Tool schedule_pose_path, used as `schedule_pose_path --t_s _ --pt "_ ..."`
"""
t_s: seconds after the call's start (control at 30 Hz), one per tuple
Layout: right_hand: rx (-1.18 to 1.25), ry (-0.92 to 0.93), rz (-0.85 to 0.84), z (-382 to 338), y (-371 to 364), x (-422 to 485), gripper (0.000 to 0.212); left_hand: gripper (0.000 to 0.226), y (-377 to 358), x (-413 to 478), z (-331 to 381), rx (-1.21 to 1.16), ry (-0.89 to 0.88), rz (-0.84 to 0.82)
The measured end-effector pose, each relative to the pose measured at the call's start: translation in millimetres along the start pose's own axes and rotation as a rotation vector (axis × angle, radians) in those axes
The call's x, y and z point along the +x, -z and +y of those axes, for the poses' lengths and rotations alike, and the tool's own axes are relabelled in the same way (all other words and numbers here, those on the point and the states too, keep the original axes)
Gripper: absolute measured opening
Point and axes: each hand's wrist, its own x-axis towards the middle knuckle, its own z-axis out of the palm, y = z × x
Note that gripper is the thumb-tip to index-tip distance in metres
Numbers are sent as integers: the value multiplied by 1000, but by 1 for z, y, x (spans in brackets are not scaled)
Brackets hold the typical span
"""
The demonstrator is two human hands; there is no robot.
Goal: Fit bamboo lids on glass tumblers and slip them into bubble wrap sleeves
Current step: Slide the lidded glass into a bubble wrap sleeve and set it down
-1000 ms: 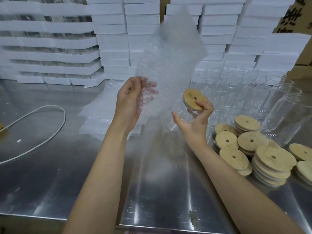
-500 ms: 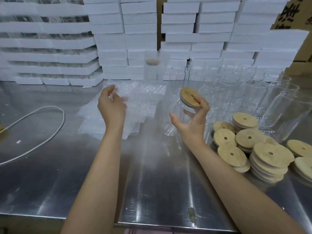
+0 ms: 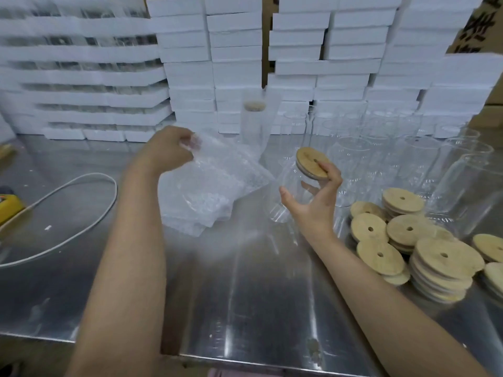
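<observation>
My right hand holds a clear glass tumbler tilted in the air, a bamboo lid fitted on its top. My left hand pinches the upper edge of a bubble wrap sleeve and lifts it off the pile of sleeves lying on the steel table. Loose bamboo lids lie stacked at the right. Several bare tumblers stand behind them. One wrapped, lidded tumbler stands at the back centre.
White foam boxes are stacked in a wall along the back. A white cable loops over the table's left part, beside a yellow object at the left edge. Cardboard cartons show at the top right.
My left hand let go of the sleeve it held up, dropped to the pile and now pinches a sleeve. The right hand stays with the lidded tumbler.
</observation>
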Motion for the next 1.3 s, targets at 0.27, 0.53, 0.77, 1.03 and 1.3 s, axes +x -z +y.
schedule_pose_path --t_s 0.27,0.53,0.77,1.03,1.3 --pt "18 -9 24 1 -1 -2 80 32 -38 19 41 398 -128 351" --pt "9 -1 8 1 3 -5 79 28 -112 -13 27 467 -29 220" --pt "-5 44 105 -2 2 0 72 16 -111 -36 46 79 -325 550" --pt "116 -60 227 -16 7 11 80 14 -125 -44 41 -138 -234 362" --pt "238 -117 181 -26 5 10 73 41 -127 -49 42 -234 -253 139"
